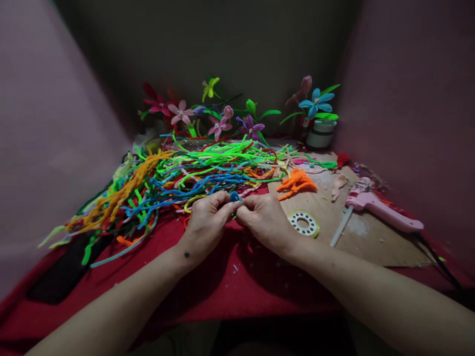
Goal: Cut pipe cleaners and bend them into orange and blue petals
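Two pale pink-purple walls stand at the sides, a left wall (52,128) and a right wall (411,109). Between them is the back wall (237,44) – very dark gray, almost black. The room is dim, and the left wall looks brighter than the right one. A red cloth (222,291) covers the table – its near edge is in shadow, and the space below is too dark to see well.

Fuzzy stems (208,170) block ahead; red cloth (230,291) gives passage.
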The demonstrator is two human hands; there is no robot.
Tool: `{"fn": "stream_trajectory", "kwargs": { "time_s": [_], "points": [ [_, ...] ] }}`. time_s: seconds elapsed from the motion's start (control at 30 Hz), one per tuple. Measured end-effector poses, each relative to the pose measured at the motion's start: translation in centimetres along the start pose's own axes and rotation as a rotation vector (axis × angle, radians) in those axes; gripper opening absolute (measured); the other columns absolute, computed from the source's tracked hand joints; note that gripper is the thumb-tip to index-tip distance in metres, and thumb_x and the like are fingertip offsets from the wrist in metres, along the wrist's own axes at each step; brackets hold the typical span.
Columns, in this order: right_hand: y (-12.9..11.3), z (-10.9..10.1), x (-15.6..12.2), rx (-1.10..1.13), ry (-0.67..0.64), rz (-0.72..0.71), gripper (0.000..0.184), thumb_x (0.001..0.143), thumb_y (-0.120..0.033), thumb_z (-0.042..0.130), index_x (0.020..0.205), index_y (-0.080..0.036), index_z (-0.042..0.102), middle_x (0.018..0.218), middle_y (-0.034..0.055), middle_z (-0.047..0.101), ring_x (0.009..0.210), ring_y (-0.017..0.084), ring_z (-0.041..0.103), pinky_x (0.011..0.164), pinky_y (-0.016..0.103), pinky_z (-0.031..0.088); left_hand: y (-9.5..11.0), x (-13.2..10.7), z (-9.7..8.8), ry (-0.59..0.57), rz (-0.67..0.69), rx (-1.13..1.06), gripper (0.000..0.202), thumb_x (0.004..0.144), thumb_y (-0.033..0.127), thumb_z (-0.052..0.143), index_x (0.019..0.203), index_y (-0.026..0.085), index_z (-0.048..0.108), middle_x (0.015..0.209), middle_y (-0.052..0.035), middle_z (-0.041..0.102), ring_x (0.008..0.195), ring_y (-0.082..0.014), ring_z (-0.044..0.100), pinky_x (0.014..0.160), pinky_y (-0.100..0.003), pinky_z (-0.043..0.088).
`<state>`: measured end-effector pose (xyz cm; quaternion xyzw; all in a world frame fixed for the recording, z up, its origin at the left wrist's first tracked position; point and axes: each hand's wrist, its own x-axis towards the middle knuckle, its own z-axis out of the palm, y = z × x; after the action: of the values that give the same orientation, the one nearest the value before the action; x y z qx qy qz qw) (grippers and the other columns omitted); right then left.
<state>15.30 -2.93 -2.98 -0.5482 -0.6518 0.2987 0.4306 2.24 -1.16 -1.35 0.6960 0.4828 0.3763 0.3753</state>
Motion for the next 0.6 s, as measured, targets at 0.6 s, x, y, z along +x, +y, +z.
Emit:
{"fn": "stream_trajectory", "kwargs": {
  "time_s": [0.6],
  "points": [
    [0.1, -0.6, 0.3, 0.479, -0.185, 0.164, 0.015, 0.065, -0.014, 0.051, 0.056, -0.014, 0.062, 0.052, -0.0012, 0.057, 0.051, 0.010, 0.048, 0.054, 0.023, 0.036, -0.1, 0.9, -1.4, -0.193, -0.166, -0.385, 0.018, 0.072, 0.032, 0.067, 0.079, 0.016, 0.062, 0.061, 0.0044, 0.052, 0.049, -0.0057, 0.038, 0.047, -0.020, 0.027]
  ]
}}
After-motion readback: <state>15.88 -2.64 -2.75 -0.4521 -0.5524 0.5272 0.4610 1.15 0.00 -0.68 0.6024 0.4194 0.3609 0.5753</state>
